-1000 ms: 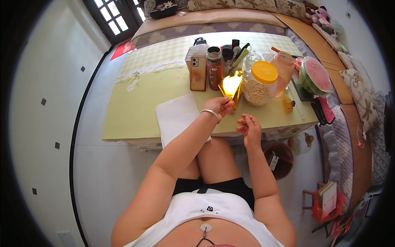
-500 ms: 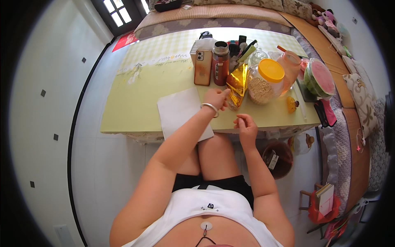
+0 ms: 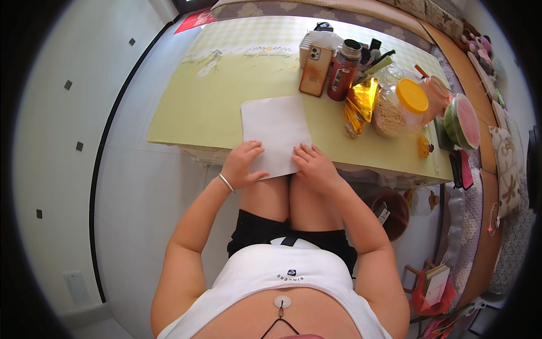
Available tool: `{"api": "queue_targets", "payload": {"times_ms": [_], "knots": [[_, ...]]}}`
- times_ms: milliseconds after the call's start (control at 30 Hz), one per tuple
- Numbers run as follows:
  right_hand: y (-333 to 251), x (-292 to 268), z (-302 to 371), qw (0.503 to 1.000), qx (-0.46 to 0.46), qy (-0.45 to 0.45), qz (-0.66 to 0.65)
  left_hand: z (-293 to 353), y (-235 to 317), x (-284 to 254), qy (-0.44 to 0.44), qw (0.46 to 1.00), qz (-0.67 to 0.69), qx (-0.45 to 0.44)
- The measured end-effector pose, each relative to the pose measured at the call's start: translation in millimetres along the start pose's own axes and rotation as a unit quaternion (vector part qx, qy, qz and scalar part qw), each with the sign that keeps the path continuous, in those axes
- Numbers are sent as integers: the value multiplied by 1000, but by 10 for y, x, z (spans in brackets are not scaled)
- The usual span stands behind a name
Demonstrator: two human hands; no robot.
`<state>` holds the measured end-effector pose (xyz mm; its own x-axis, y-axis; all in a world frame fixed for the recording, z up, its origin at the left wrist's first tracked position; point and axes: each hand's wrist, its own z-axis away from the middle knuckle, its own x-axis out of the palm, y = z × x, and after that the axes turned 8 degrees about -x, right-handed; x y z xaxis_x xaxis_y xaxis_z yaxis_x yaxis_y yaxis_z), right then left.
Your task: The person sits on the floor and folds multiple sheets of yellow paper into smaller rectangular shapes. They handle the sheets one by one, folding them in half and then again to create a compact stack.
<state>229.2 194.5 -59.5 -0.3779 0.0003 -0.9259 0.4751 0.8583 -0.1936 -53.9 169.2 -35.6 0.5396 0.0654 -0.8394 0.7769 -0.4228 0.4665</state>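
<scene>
A blank white sheet of paper (image 3: 276,124) lies on the near part of the table, its lower end reaching past the table edge over my thighs. My left hand (image 3: 244,165), with a bangle at the wrist, rests on the sheet's left side, fingers stretched out and thumb near the lower edge. On the right side of the paper lies my right hand (image 3: 317,165), its fingers extended and flat. A crumpled gold foil packet (image 3: 364,101) sits beyond my right hand, apart from it.
Behind the paper stand a phone (image 3: 316,70), a red flask (image 3: 343,73) and a yellow-lidded jar of grain-like pieces (image 3: 389,113). A cut watermelon (image 3: 463,121) is at the table's right. Below the table is a dark red bin (image 3: 390,217).
Both hands have moved off the gold packet area to the sheet's two sides. My left hand has let go of the packet. The view has shifted, moving the table items rightward.
</scene>
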Motion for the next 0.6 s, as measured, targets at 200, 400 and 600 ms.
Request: {"api": "queue_targets", "payload": {"times_ms": [200,400,600], "knots": [[136,77,46,992,55,11,-112,189,-80,58,-29,999,-22,17],[-8,-166,-127,995,31,48,-85,125,70,-23,-61,997,-39,-31],[-36,-132,-147,998,-17,61,-22,161,-3,49,-55,993,-106,0]]}}
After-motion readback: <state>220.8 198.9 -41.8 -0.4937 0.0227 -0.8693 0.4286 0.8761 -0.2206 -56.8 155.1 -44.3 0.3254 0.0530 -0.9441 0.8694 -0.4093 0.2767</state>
